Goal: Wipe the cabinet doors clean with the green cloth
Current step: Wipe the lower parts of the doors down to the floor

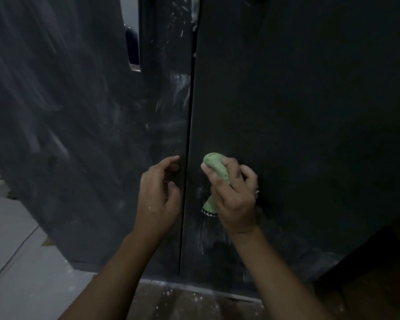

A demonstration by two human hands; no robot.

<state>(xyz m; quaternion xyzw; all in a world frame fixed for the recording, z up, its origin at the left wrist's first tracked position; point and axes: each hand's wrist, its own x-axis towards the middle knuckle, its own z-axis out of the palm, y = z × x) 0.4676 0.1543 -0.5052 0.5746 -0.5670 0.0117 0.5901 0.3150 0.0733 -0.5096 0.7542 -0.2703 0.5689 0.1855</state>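
Observation:
Two dark cabinet doors fill the view, split by a vertical gap. The left door (116, 139) carries white dusty smears near the gap. The right door (298, 112) looks mostly plain, with faint white streaks low down. My right hand (233, 192) grips the bunched green cloth (214, 166) and holds its rounded end against the right door just right of the gap. A cloth tail with a dark patterned edge hangs below the hand. My left hand (159, 190) hovers at the left door's edge, fingers loosely curled, holding nothing.
A slim metal handle (133, 51) sits high on the left door. Pale floor (21, 262) lies to the lower left. A dusty strip of floor (183, 301) runs below the doors. A dark recess (374, 273) opens at the lower right.

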